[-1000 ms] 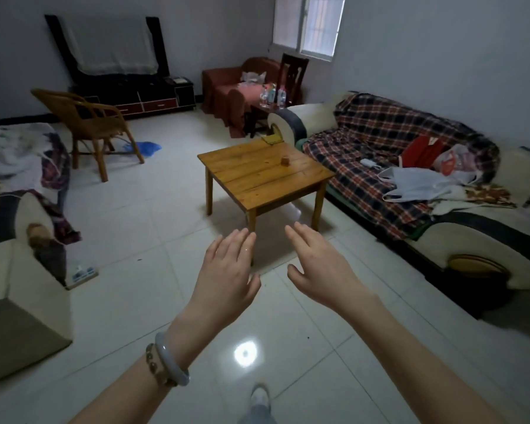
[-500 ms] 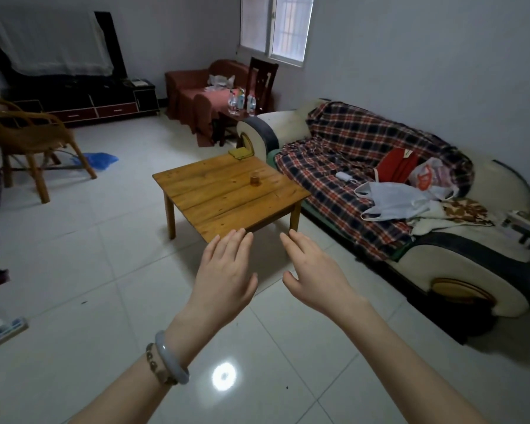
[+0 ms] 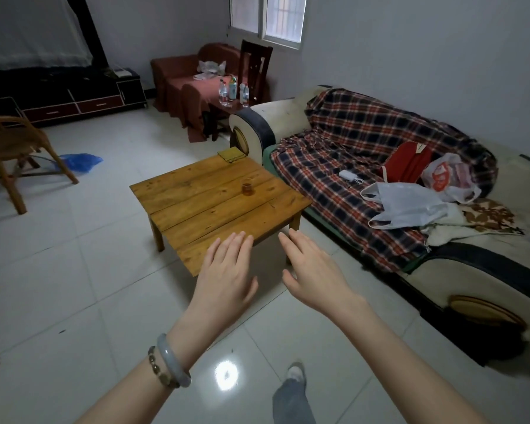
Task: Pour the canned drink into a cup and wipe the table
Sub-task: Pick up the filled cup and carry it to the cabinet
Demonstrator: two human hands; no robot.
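Flat, apart, holding nothing: left hand [image 3: 224, 276] and right hand [image 3: 312, 270], fingers straight. Square plank-wood counter [image 3: 196, 206] bearing amber glass cup [image 3: 247, 189], folded olive cloth [image 3: 231, 154].

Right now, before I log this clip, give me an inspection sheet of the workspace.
Surface: low wooden table; no spill visible.
Job's things: small glass cup upright mid-table, contents unclear; folded yellowish cloth on the far corner; can: nothing seen.
Clutter: plastic bags and red bag on the sofa; blue bag on the floor.
Hands: left hand and right hand open, holding nothing, raised before the table's near edge.
Cables: short white lead beside a power bank on the sofa.
Surroundings: plaid blanket over the sofa; bottles on a side table; wicker chair; tiled floor.
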